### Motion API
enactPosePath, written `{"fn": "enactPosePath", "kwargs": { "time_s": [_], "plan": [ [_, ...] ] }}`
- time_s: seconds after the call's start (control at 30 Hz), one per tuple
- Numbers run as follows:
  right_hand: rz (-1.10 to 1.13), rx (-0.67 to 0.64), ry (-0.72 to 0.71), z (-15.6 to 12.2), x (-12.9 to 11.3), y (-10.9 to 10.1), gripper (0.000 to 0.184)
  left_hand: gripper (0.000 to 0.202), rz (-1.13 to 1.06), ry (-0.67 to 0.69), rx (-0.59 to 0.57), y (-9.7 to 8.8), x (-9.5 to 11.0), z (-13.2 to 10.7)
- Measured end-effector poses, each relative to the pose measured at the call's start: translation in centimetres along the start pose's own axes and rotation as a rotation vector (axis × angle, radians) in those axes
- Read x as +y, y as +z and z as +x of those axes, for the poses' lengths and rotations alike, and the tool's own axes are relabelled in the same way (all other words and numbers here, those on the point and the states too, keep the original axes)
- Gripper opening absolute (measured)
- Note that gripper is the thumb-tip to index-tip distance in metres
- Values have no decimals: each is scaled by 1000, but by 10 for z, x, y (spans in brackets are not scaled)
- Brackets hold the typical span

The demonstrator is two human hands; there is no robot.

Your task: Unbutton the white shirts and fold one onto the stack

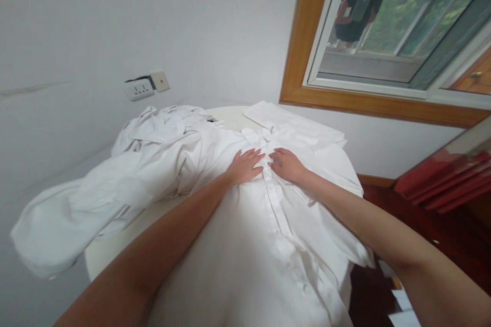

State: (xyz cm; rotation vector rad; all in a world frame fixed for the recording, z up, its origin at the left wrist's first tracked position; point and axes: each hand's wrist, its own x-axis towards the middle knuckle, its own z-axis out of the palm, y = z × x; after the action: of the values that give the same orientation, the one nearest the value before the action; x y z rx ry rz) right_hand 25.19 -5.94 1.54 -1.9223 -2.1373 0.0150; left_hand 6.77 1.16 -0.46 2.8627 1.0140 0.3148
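A white button-up shirt [268, 235] lies spread front-up on a round white table [111, 253], collar away from me. My left hand [244, 164] rests flat on the shirt's chest just left of the button placket, fingers stretched out. My right hand [286, 163] lies on the placket just right of it, fingers curled down onto the cloth near a button; whether it pinches anything is unclear. The two hands nearly touch. A sleeve [76, 214] hangs off the table's left side.
More crumpled white clothing [161, 125] lies at the table's back left, and a folded white garment [284, 120] at the back. A wall with a socket [138, 89] stands behind. A wood-framed window [383, 36] is at right, with dark red floor [383, 204] below.
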Motion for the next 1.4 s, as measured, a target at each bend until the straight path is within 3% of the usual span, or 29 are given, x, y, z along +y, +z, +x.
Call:
{"fn": "enactPosePath", "kwargs": {
  "time_s": [0.13, 0.23, 0.43, 0.6, 0.73, 0.93, 1.23, 1.4],
  "plan": [
    [110, -18, -10, 9, -17, -9, 21, 51, -2, -3, -43, -3, -2, 2],
    [213, -34, -4, 9, -24, -3, 16, 53, -25, 3, -65, -5, -4, 2],
    [288, 47, 39, 3, -23, 11, 23, 51, -137, 23, 51, -2, -11, 1],
    [232, 49, 71, -1, -27, 7, 25, 37, -278, 48, 173, -1, -18, 3],
    [134, 67, 65, -3, -34, 4, 27, 27, -229, -30, 293, -6, -13, 3],
    [45, 60, 54, -2, -38, -2, 15, 23, -165, -27, 268, -10, 5, 2],
    [488, 23, 115, 4, -8, 2, 15, 20, -265, 39, 276, 2, 7, 3],
    [657, -11, 130, 4, -3, 6, 17, 13, -228, 0, 267, 7, 10, 7]
  ]
}}
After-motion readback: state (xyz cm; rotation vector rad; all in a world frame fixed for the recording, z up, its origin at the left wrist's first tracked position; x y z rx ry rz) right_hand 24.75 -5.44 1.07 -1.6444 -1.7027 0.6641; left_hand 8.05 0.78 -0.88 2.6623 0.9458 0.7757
